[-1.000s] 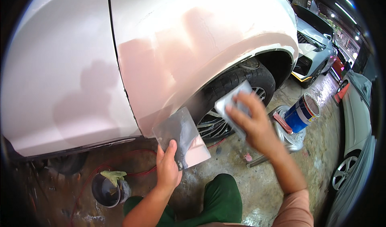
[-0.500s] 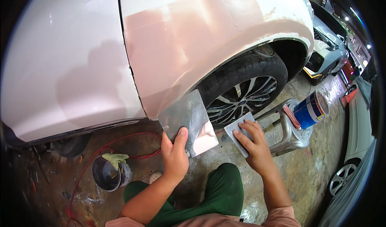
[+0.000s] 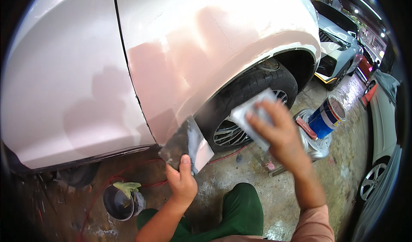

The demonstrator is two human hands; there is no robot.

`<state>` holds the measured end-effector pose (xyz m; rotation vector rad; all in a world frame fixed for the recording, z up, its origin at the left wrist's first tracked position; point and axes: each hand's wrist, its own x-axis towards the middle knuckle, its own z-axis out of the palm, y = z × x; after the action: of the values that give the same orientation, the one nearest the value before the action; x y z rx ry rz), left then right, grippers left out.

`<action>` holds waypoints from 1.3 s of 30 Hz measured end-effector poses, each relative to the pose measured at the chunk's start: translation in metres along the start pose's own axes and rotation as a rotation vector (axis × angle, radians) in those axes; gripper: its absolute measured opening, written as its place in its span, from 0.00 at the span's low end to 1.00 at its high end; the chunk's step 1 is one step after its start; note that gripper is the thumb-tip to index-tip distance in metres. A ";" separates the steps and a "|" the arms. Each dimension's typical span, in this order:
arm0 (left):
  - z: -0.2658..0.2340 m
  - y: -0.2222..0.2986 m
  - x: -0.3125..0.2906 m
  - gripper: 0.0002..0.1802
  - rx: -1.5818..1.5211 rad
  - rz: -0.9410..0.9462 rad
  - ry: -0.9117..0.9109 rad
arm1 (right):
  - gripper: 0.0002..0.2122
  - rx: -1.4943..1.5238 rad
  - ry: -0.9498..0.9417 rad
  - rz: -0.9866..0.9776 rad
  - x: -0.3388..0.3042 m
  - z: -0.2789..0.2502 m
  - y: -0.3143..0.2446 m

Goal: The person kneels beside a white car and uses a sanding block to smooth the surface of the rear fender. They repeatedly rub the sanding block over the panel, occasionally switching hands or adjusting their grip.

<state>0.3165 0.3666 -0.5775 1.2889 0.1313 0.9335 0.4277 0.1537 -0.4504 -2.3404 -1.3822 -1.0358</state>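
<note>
My left hand grips a flat metal mixing plate by its lower edge, thumb on top. Pale pink filler and a grey smear lie on the plate's right side. My right hand, blurred by motion, is closed on a flat greyish putty spreader held up in front of the wheel. Beyond them stands a white car's fender, coated with smooth pinkish-brown filler around the wheel arch. The plate's far corner overlaps the fender's lower edge in view; whether they touch I cannot tell.
A blue paint can and a reddish block sit on a grey plastic stool at the right. A bucket with a greenish cloth stands lower left, near a red hose. Other cars are parked beyond.
My right hand has lifted the spreader up toward the wheel arch, away from beside the plate. The left hand with the plate sits slightly lower in view, and the whole view has shifted.
</note>
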 end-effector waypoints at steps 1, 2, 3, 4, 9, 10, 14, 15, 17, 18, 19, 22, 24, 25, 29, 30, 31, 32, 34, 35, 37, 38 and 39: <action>-0.005 -0.003 -0.005 0.15 0.108 0.013 -0.027 | 0.20 -0.064 0.086 -0.026 0.027 -0.009 0.010; -0.007 -0.007 -0.010 0.15 0.200 0.018 -0.065 | 0.20 -0.153 0.165 -0.091 0.055 -0.021 0.020; -0.007 -0.010 -0.013 0.15 0.291 0.025 -0.105 | 0.23 -0.208 0.201 -0.125 0.079 -0.031 0.031; -0.004 -0.012 -0.015 0.15 0.264 0.048 -0.131 | 0.26 -0.295 0.207 -0.147 0.099 -0.036 0.044; -0.001 -0.014 -0.017 0.15 0.243 0.019 -0.204 | 0.28 -0.453 0.236 -0.227 0.166 -0.034 0.091; -0.003 -0.017 -0.017 0.15 0.235 0.010 -0.197 | 0.28 -0.470 0.246 -0.240 0.174 -0.033 0.094; -0.005 -0.020 -0.015 0.15 0.244 -0.039 -0.187 | 0.27 -0.475 0.224 -0.275 0.192 -0.032 0.099; -0.005 -0.022 -0.016 0.15 0.245 -0.042 -0.173 | 0.27 -0.468 0.202 -0.277 0.195 -0.032 0.099; -0.005 -0.027 -0.017 0.15 0.244 -0.048 -0.147 | 0.28 -0.461 0.153 -0.268 0.198 -0.036 0.095; -0.004 -0.029 -0.017 0.15 0.234 -0.062 -0.150 | 0.30 -0.457 0.122 -0.255 0.198 -0.039 0.090; -0.003 -0.028 -0.018 0.15 0.224 -0.076 -0.154 | 0.31 -0.454 0.090 -0.242 0.195 -0.039 0.087; -0.005 -0.029 -0.019 0.15 0.276 -0.098 -0.189 | 0.26 -0.412 0.193 -0.274 0.178 -0.024 0.099; -0.006 -0.028 -0.020 0.15 0.297 -0.101 -0.217 | 0.26 -0.473 0.198 -0.261 0.153 -0.012 0.097; -0.006 -0.024 -0.019 0.14 0.288 -0.094 -0.225 | 0.27 -0.503 0.208 -0.257 0.139 -0.009 0.094; -0.006 -0.021 -0.021 0.14 0.271 -0.074 -0.238 | 0.26 -0.511 0.116 -0.145 0.089 -0.004 0.084; -0.006 -0.021 -0.021 0.14 0.262 -0.058 -0.236 | 0.25 -0.539 0.069 -0.133 0.083 -0.008 0.086; -0.006 -0.020 -0.021 0.14 0.254 -0.042 -0.234 | 0.25 -0.509 0.063 -0.130 0.082 -0.014 0.089; -0.007 -0.019 -0.021 0.14 0.246 -0.027 -0.231 | 0.26 -0.478 0.058 -0.128 0.083 -0.020 0.092; -0.007 -0.018 -0.022 0.14 0.234 -0.056 -0.231 | 0.28 -0.375 0.071 -0.130 0.098 -0.036 0.093; -0.007 -0.016 -0.023 0.14 0.229 -0.075 -0.231 | 0.30 -0.315 0.107 -0.088 0.113 -0.043 0.095; -0.004 -0.012 -0.022 0.14 0.239 -0.073 -0.245 | 0.31 -0.365 0.134 -0.100 0.143 -0.052 0.106; -0.002 -0.011 -0.023 0.14 0.241 -0.073 -0.255 | 0.31 -0.348 0.137 -0.127 0.155 -0.055 0.115; 0.000 -0.011 -0.023 0.14 0.240 -0.073 -0.258 | 0.31 -0.329 0.142 -0.157 0.167 -0.058 0.124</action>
<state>0.3072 0.3521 -0.5961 1.6049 0.0899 0.6971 0.5554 0.1707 -0.2769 -2.3450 -1.4531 -1.5480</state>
